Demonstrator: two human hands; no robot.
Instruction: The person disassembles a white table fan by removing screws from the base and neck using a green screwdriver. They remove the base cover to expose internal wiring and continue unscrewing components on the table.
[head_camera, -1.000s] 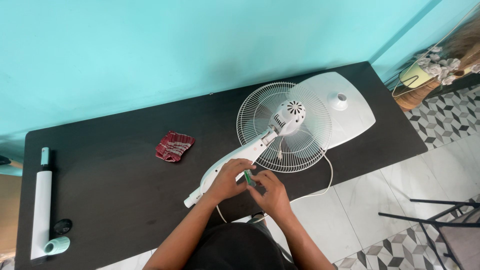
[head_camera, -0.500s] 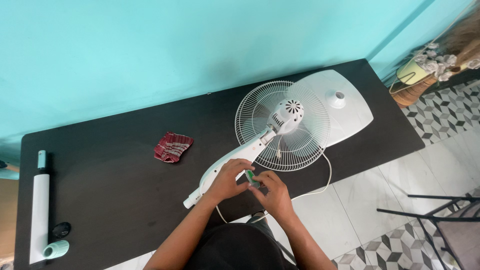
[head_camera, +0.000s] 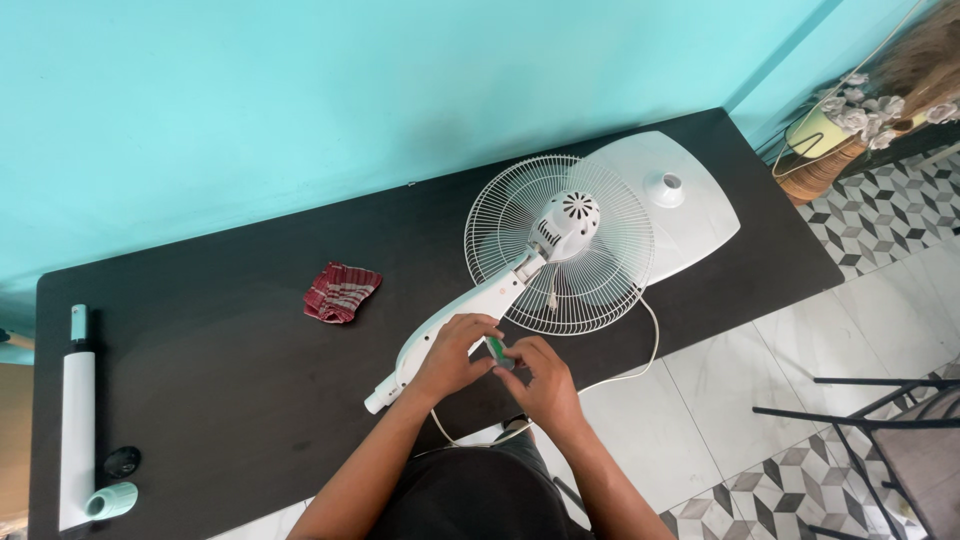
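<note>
Hands: left hand (head_camera: 455, 352) and right hand (head_camera: 540, 385) closed together on small green tool (head_camera: 497, 350)
Tool place: just beside white fan neck (head_camera: 450, 320), over black table (head_camera: 220, 370)
Nearby: red cloth (head_camera: 340, 292)

A white fan (head_camera: 560, 250) is lying on a black table (head_camera: 220, 400); at its nine o'clock a red-and-white checked cloth (head_camera: 341, 292) is sitting. A small green object (head_camera: 497, 350) is showing between the hands. Turquoise wall (head_camera: 300, 100) is standing at twelve o'clock.
</note>
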